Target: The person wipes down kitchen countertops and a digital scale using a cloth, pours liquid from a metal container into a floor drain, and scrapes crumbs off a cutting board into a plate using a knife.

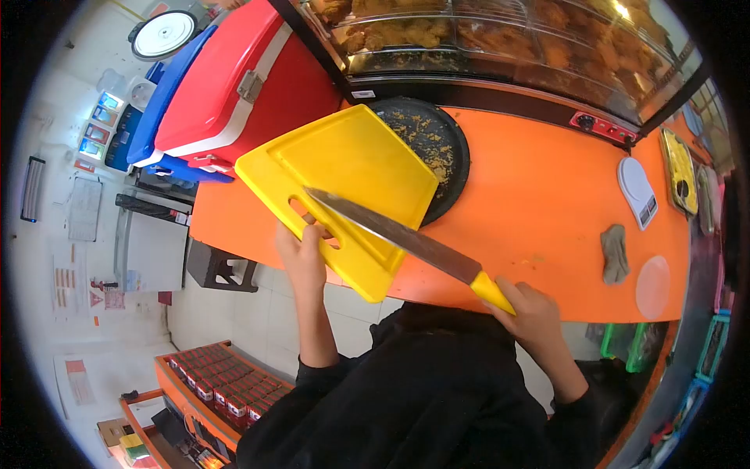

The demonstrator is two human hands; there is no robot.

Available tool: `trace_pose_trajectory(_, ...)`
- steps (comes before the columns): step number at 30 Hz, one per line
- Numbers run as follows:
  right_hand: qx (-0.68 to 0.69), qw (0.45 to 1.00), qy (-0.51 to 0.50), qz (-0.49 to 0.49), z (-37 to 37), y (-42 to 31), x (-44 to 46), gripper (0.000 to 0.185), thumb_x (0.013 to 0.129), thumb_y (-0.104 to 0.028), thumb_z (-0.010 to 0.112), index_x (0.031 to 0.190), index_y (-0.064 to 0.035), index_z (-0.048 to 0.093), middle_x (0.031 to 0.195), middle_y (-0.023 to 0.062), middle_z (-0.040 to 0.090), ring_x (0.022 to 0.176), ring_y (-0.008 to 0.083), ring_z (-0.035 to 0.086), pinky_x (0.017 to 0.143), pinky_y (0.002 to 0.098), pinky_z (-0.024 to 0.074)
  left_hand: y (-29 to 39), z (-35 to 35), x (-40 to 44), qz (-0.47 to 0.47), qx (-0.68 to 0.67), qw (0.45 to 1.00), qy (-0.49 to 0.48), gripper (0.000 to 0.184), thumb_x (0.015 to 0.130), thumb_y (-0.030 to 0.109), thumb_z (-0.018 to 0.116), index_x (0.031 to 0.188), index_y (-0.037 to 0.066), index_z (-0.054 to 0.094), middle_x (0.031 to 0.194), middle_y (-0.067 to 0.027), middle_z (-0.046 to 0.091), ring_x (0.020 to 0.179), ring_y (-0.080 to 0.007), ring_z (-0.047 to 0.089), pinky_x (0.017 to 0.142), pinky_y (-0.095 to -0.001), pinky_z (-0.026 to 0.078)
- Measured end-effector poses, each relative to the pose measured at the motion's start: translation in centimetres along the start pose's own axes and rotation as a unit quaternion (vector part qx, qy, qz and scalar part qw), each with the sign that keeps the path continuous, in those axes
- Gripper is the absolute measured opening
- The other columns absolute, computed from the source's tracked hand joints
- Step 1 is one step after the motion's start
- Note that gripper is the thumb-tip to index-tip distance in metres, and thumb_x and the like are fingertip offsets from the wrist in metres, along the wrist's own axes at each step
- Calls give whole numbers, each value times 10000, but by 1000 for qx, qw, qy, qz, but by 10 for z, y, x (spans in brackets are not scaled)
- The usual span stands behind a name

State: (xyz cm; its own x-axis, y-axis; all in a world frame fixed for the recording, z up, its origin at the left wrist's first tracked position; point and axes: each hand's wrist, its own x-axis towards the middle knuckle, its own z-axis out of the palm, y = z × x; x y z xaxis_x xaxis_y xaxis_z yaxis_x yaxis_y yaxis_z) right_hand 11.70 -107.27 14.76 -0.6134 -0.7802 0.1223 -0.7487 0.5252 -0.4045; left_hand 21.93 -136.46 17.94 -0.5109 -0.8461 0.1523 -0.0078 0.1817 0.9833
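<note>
My left hand [303,254] grips a yellow cutting board [344,156] by its handle slot, with fingers through the opening. The board is tilted and partly covers a round black tray [449,152] with crumbs on it. In my right hand [531,311] is a large kitchen knife [406,238] with a yellow handle. Its blade points up and left, across the lower part of the board in this view; I cannot tell whether it touches the board.
A glass display case [500,94] with fried food stands at the back. Left are a red cooler [226,86] and a blue cooler [160,129]. On the orange table [531,203] lie a white kitchen scale [638,191], a grey cloth [615,254] and a pale round lid [652,287].
</note>
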Motion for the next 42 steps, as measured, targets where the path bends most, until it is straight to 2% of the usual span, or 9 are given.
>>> trace_pose_trajectory(7,13,1000,-12,-3,-6,-34,60,311,760,-300,615,982,-104,519,660,96,512,604,279,570,527,385,466,1,-1,-7,-13,8,1000,-2,332,725,-11,386,1052,-65,408,887,-164,559,647,-173,573,539,-256,483)
trace_pose_trajectory(10,103,994,40,-4,2,-27,66,237,766,-222,621,870,-50,495,688,134,536,615,326,554,562,412,432,-4,-4,-4,-7,-3,1000,-2,363,734,-5,378,1091,-65,395,891,-182,561,628,-173,570,519,-255,480)
trace_pose_trajectory(13,75,996,27,28,4,-7,53,313,733,-312,637,902,-77,518,706,108,554,640,269,584,539,375,460,-2,-1,-2,-6,6,1000,22,569,686,55,401,1236,-54,306,891,-235,591,576,-182,595,459,-226,475)
trace_pose_trajectory(19,34,998,15,52,18,33,-1,359,671,-394,685,798,-90,543,632,85,559,578,259,573,512,347,440,-6,-6,5,-14,-3,1000,24,434,740,1,390,1168,-58,351,889,-204,557,575,-162,550,489,-253,477)
trace_pose_trajectory(28,74,996,30,31,66,59,-42,340,682,-383,695,776,-91,549,646,85,568,588,260,577,511,347,437,-17,-11,12,-4,8,1000,29,539,704,78,421,1213,-67,320,894,-244,589,584,-203,594,503,-247,473)
trace_pose_trajectory(31,39,993,22,113,79,54,-35,330,698,-368,688,782,-82,548,641,91,567,584,266,575,508,349,439,-16,-11,11,-7,12,1000,23,531,710,74,422,1211,-68,320,906,-248,587,582,-206,595,502,-245,471)
trace_pose_trajectory(37,105,992,-12,64,78,52,-39,330,713,-375,673,775,-78,543,642,98,570,588,274,579,500,356,439,-15,-11,11,-6,10,1000,24,522,721,74,425,1213,-68,321,912,-250,586,585,-207,596,510,-246,469)
trace_pose_trajectory(40,55,989,-21,136,86,57,-41,334,711,-383,673,769,-82,539,643,103,570,589,273,579,504,354,441,-15,-10,10,-3,10,1000,21,517,730,80,422,1217,-64,322,913,-247,586,596,-208,600,518,-251,472)
trace_pose_trajectory(42,76,990,-18,115,83,59,-45,336,711,-384,672,764,-82,535,639,109,566,590,275,579,508,354,442,-16,-11,10,3,11,1000,21,518,733,82,422,1220,-62,322,914,-245,587,604,-211,605,522,-252,474)
